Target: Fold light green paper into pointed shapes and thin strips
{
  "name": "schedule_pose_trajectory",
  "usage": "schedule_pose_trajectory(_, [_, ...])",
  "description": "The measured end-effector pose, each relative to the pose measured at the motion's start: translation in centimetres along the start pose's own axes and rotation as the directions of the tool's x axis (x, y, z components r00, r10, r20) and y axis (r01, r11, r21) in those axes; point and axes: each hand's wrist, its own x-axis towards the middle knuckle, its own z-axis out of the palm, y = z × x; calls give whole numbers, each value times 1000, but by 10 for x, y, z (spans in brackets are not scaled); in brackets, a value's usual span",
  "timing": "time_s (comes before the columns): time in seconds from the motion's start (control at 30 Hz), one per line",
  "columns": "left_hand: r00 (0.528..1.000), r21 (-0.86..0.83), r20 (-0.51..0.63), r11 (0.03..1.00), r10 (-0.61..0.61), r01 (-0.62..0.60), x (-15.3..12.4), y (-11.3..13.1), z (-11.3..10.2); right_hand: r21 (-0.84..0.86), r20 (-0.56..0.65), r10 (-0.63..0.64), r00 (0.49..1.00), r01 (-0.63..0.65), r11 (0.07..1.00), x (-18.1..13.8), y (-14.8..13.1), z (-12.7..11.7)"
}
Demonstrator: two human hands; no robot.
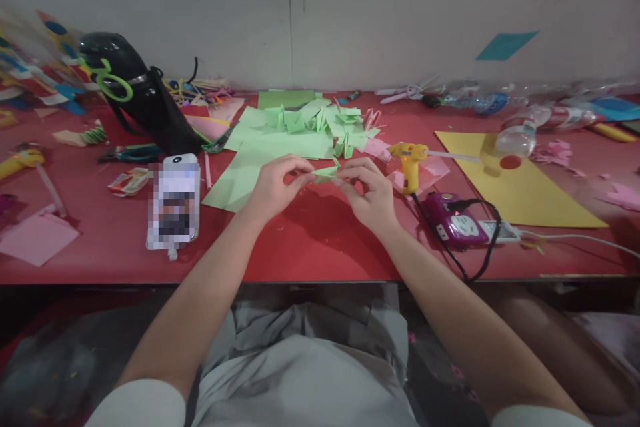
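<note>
On the head view, over the red table (320, 240), the left hand (281, 185) and right hand (369, 192) are both in narrow fingertip pinches, one at each end of a small folded green paper piece (326, 175), held this side of the green folded shapes (296, 121). Folding or creasing looks like the step in hand, and the next move seems to call for one steady pinch while the other sharpens the fold, with the yellow glue gun (411, 170) near the right hand, untouched.

shirt (300, 380): light grey, creased
left sleeve (143, 403): pale, short
right sleeve (535, 415): pale, short
lap (310, 321): grey folded cloth, below desk (320, 260) front edge
left hand (277, 187), right hand (370, 193): bare
</note>
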Motion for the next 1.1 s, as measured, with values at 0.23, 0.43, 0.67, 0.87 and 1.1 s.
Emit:
schedule_pose_trajectory(0.23, [991,-110,5,985,-132,131,1,2,0,-15,0,9,1000,-9,1000,0,0,1])
schedule_pose_trajectory(0.43, [986,-186,56,969,-158,165,0,3,-1,-4,25,14,1000,-14,1000,1,3,2])
schedule_pose_trajectory(0.67, [965,-199,126,948,-229,251,-3,7,5,9,57,-14,998,14,1000,0,4,2])
schedule_pose_trajectory(0.87, [963,-173,91,948,-256,268,-3,3,9,31,51,3,999,-4,1000,-1,5,3])
schedule_pose_trajectory(1.1, [960,-220,99,935,-261,277,-6,7,12,126,34,95,995,-99,987,-2,8,5])
